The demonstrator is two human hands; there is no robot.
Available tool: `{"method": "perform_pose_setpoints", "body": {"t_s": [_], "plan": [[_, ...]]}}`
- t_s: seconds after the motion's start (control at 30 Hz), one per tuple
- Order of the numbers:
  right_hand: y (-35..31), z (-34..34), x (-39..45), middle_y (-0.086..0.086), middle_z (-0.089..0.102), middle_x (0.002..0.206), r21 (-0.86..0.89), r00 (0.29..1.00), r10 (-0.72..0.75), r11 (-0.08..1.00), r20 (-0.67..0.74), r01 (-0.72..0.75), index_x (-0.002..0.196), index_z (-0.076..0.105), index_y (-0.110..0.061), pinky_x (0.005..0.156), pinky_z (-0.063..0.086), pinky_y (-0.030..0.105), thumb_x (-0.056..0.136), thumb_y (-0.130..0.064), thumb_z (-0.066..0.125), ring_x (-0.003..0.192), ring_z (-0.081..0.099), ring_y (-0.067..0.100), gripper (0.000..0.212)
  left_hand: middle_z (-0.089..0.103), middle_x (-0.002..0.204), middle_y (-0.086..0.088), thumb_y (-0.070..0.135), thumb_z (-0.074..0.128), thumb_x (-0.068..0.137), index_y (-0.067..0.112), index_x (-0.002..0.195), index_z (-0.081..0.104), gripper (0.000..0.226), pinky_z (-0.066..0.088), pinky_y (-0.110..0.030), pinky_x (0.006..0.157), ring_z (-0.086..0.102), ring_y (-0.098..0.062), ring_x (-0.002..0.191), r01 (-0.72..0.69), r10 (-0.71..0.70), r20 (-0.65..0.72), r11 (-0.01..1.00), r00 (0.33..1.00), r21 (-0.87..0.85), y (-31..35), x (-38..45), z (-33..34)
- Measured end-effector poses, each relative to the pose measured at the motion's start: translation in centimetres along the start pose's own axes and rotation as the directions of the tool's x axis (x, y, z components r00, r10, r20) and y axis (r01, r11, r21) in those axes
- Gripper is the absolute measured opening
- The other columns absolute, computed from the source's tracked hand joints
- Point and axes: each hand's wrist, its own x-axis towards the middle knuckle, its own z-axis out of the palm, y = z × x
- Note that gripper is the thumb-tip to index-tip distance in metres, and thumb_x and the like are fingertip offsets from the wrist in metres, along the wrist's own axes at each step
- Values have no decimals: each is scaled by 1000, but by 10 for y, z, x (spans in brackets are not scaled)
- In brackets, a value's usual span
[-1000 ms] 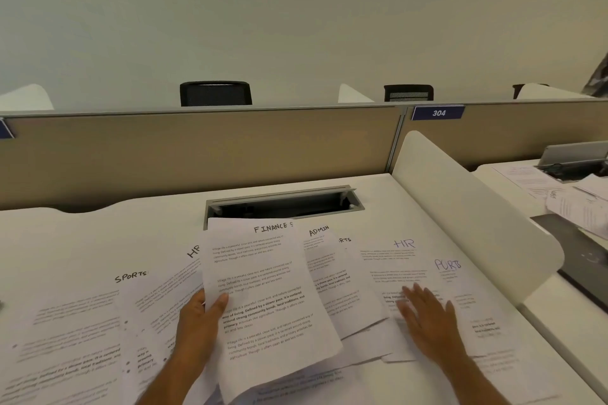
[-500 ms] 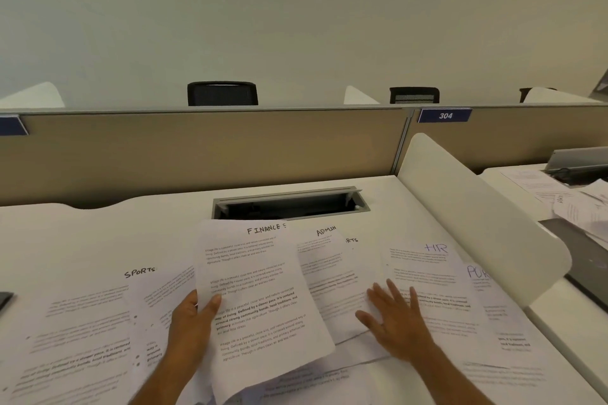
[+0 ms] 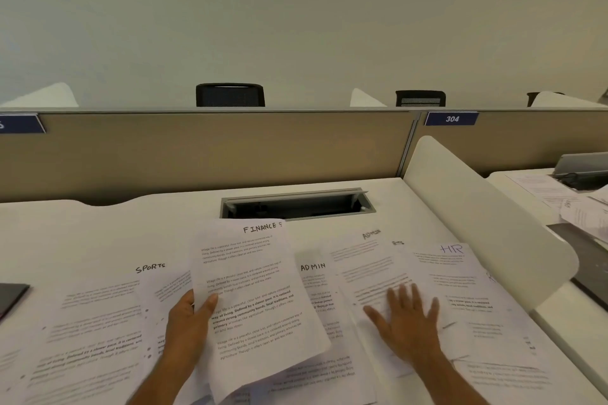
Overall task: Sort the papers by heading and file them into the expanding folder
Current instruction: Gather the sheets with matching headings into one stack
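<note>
While the left hand [image 3: 189, 322] held the FINANCE sheet [image 3: 255, 299] by its left edge, thumb on top and fingers curled beneath, the sheet stood lifted and tilted above the other papers. The right hand [image 3: 406, 325] lay flat with fingers spread wide on an ADMIN sheet [image 3: 365, 259] to the right. A 2nd ADMIN page [image 3: 314, 276] showed between the 2 hands, partly under the FINANCE sheet. The SPORTS page [image 3: 98, 315] lay at the left and the HR page [image 3: 460, 279] at the right, all spread over the white desk [image 3: 131, 226]. Beyond them sat the open cable tray [image 3: 296, 205]. No expanding folder could be clearly made out.
</note>
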Motion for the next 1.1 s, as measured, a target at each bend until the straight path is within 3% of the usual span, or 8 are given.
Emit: {"method": "perform_pose_setpoints", "body": {"t_s": [0.13, 0.23, 0.33, 0.53, 0.63, 0.73, 0.97, 1.1], "plan": [[-3, -9, -3, 13, 1, 167, 13, 986, 164, 986, -27, -164, 158, 11, -14, 114, -13, 65, 67, -88, -16, 153, -9, 32, 120, 70, 98, 11, 15, 62, 97, 25, 111, 64, 18, 53, -26, 66, 68, -13, 87, -4, 4, -18, 1000, 1000, -5, 0, 0, -9], [-18, 0, -7, 4, -20, 164, 68, 988, -142, 987, -64, 146, 155, -15, -33, 116, -17, 57, 74, -87, -13, 151, -20, 26, 97, 70, 98, 11, 13, 62, 97, 24, 113, 65, 19, 54, -31, 76, 67, -13, 90, -7, 7, -22, 1000, 1000, -14, -3, 0, -16], [-37, 14, -18, -5, -20, 164, 40, 915, -404, 914, 7, 403, 155, -7, -41, 114, -26, 54, 79, -90, -4, 148, -28, 18, 91, 71, 100, 8, 12, 63, 97, 22, 113, 66, 19, 53, -39, 87, 67, -18, 94, -14, 14, -25, 1000, 1000, -12, -5, 0, -22], [-37, -3, -11, 7, -19, 165, 74, 997, -68, 995, -35, 71, 158, 0, -21, 110, -28, 59, 69, -90, -14, 149, -27, 27, 113, 72, 101, 2, 12, 62, 97, 16, 120, 66, 23, 54, -39, 85, 69, -21, 92, -19, 19, -53, 1000, 998, 11, -6, -1, -41], [-56, -3, -20, 2, -27, 161, 74, 969, -240, 967, -58, 243, 154, -19, -31, 114, -25, 57, 75, -87, -14, 148, -29, 24, 97, 71, 97, 6, 14, 62, 98, 16, 119, 66, 22, 54, -35, 78, 68, -17, 88, -12, 15, -74, 999, 997, 36, -7, -2, -47], [-76, 13, -35, -6, -17, 165, 16, 875, -484, 875, 28, 484, 155, -10, -38, 109, -34, 53, 79, -88, -5, 149, -27, 21, 91, 70, 95, 9, 16, 62, 98, 19, 116, 65, 18, 53, -29, 68, 67, -14, 85, -2, 6, -87, 999, 996, 46, -9, -3, -50], [-36, -11, -16, 3, -6, 167, 8, 989, -147, 989, 0, 147, 157, 18, -26, 104, -32, 63, 67, -92, -14, 150, -25, 27, 117, 72, 101, 0, 17, 62, 98, 17, 118, 65, 20, 56, -39, 80, 69, -22, 90, 1, 4, -82, 999, 997, 54, -9, -2, -55], [-55, -4, -27, 4, -16, 165, 83, 968, -250, 965, 19, 247, 156, -10, -29, 116, -19, 61, 68, -92, -13, 150, -24, 23, 107, 71, 99, 4, 18, 62, 98, 18, 117, 65, 20, 54, -34, 75, 69, -20, 90, -4, 8, -79, 999, 997, 50, -11, -3, -54]]}}
